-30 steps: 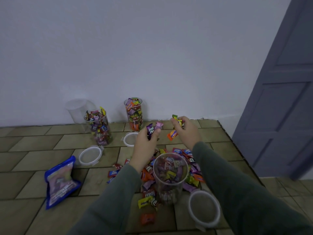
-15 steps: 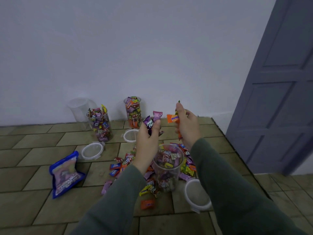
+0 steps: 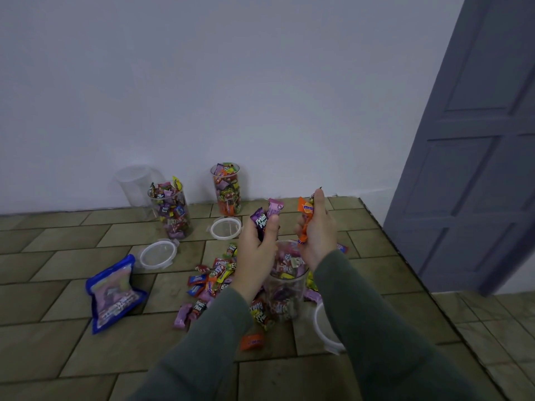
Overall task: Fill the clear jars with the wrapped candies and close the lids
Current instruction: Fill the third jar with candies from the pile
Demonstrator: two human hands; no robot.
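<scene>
Wrapped candies, purple ones [image 3: 266,217] gripped in the left hand [image 3: 256,250] and orange ones [image 3: 306,218] in the right hand [image 3: 317,238], have risen from the tiled floor [image 3: 72,357] to above the half-filled clear plastic jar [image 3: 285,282] (ready to drop).

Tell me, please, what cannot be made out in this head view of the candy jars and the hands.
- Near jar: how full it is; the left hand and right hand cover its mouth.
- Nearest lid: mostly hidden by the right sleeve.
- Empty back jar: partly blocked by the filled jar in front.
- Blue pouch: print blurred.
</scene>
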